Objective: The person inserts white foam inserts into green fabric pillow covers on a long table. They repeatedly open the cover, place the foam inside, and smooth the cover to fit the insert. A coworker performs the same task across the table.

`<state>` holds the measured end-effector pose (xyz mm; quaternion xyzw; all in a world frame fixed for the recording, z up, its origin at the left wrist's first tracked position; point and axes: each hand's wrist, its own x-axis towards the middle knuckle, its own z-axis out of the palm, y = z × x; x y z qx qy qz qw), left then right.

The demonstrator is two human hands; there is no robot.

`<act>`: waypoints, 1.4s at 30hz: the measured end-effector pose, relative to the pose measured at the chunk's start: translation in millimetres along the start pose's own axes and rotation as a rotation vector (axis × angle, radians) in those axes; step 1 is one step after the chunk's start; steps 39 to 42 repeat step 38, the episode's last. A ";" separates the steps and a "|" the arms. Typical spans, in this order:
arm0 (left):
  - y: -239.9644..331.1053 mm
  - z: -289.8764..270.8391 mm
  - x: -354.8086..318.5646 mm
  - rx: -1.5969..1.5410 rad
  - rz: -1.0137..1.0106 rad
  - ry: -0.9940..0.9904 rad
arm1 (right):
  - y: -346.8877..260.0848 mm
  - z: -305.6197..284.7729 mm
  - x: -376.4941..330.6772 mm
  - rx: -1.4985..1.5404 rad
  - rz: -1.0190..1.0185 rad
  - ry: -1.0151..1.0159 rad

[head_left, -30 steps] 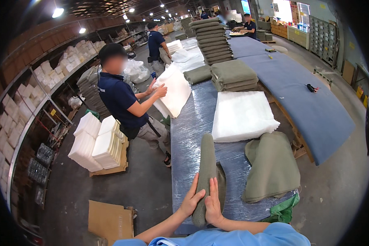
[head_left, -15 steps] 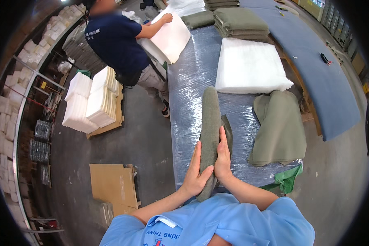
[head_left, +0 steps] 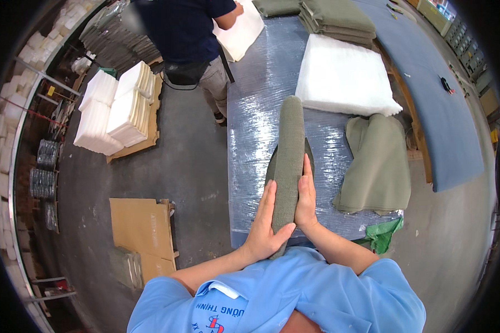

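Note:
A grey-green fabric cushion (head_left: 290,161) stands on edge against my chest, its narrow side toward me. My left hand (head_left: 265,227) presses its left face, fingers stretched along it and thumb across the near edge. From the other side my right hand (head_left: 306,202) presses the right face, fingers pointing away, so the cushion is held between both palms. Loose green cloth shows on both sides behind it. To the right, a limp green fabric cover (head_left: 375,166) lies on the film-wrapped table (head_left: 255,127). Beyond it sits a thick white padding block (head_left: 344,75).
Folded green covers (head_left: 339,19) are stacked at the far end. A blue padded table (head_left: 455,139) runs along the right. At far left a person in dark clothing (head_left: 178,33) handles a white sheet (head_left: 241,33). White foam stacks (head_left: 114,108) and flat cardboard (head_left: 141,227) occupy the left floor.
The cushion has turned slightly, and cloth now shows on its left side too. Both hands keep their hold. My view has shifted, and the other person appears higher in it, bending away.

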<state>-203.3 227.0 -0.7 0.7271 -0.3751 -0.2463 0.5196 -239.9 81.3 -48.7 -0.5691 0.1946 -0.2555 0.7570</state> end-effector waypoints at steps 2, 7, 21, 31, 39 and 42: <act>2.9 1.4 -5.0 -0.002 0.003 -0.004 | -1.6 0.7 3.1 0.005 0.003 0.002; 5.6 5.5 -3.9 0.009 -0.002 0.002 | -6.3 -10.8 38.9 -0.028 -0.009 -0.031; 7.3 9.1 -26.1 0.036 -0.069 0.000 | -65.8 -7.6 199.6 -0.369 0.274 -0.198; -6.1 27.9 -61.3 -0.064 -0.111 0.120 | -36.7 -8.0 242.7 -0.480 0.238 -0.093; -15.1 38.7 -80.2 -0.124 -0.166 0.250 | -37.1 16.0 235.7 -0.404 0.281 -0.092; -15.1 38.7 -80.2 -0.124 -0.166 0.250 | -37.1 16.0 235.7 -0.404 0.281 -0.092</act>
